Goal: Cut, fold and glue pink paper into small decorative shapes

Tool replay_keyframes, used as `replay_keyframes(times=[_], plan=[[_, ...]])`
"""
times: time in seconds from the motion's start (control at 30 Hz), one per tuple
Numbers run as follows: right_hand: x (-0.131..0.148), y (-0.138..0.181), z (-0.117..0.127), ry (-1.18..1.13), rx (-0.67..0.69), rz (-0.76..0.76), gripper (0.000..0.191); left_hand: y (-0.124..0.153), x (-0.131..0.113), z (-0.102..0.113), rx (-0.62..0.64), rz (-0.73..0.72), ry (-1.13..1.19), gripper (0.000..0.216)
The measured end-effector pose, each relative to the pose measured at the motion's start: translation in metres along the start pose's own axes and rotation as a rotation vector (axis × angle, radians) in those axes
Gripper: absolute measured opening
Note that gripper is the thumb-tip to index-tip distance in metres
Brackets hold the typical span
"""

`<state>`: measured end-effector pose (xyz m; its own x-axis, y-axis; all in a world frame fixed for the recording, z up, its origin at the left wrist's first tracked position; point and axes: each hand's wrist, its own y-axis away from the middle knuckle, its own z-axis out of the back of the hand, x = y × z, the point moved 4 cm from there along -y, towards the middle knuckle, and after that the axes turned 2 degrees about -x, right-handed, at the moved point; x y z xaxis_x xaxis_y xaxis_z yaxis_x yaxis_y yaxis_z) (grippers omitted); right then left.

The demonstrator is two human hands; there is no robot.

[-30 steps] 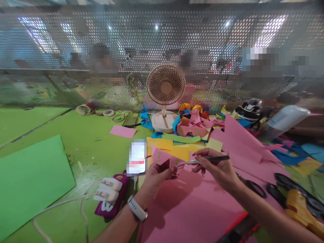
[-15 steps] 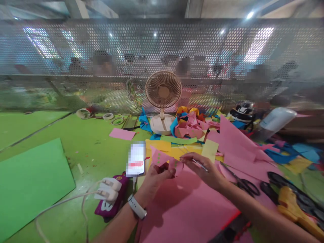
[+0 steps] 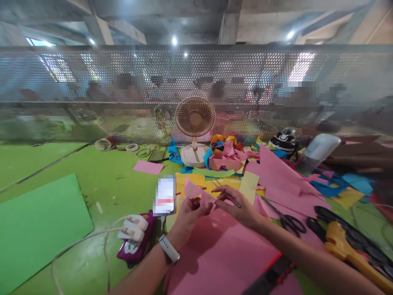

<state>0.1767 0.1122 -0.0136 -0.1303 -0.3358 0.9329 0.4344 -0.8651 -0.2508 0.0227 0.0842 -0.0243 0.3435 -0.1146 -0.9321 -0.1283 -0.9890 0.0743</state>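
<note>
I'm apparently shaping paper point(image 3: 190, 189), left hand point(image 3: 190, 212) pinching it, right hand point(image 3: 241, 207) gripping a tool point(image 3: 232, 199) by its edge; next probably calls for steadiness.

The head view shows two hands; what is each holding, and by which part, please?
The left hand pinches the green-dotted pink paper by its lower edge. The right hand holds a slim tool; where along it cannot be told.

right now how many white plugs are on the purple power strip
2: one white plug toward the far end of the purple power strip, the other just nearer, both left of the left hand. More could be hidden behind them.
</note>
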Motion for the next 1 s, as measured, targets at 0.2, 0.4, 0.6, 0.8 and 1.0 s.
replay_keyframes(times=[0.2, 0.4, 0.6, 0.8, 1.0], plan=[[0.004, 0.000, -0.003, -0.080, 0.012, 0.019, 0.029, 0.002, -0.007, -0.002, -0.012, -0.052, -0.010, 0.038], [0.001, -0.001, 0.001, -0.015, 0.001, 0.102, 0.030, 0.005, -0.005, -0.001, -0.033, -0.033, 0.092, 0.028], [0.005, -0.001, 0.000, 0.042, 0.062, 0.149, 0.029, 0.003, 0.001, 0.002, -0.079, -0.007, 0.126, 0.045], [0.003, -0.001, -0.001, 0.034, 0.059, 0.144, 0.034, 0.003, 0.002, 0.006, -0.108, -0.070, 0.097, 0.058], [0.010, -0.006, 0.015, 0.088, 0.053, 0.207, 0.034, 0.005, 0.000, -0.001, -0.057, -0.095, 0.115, 0.047]])
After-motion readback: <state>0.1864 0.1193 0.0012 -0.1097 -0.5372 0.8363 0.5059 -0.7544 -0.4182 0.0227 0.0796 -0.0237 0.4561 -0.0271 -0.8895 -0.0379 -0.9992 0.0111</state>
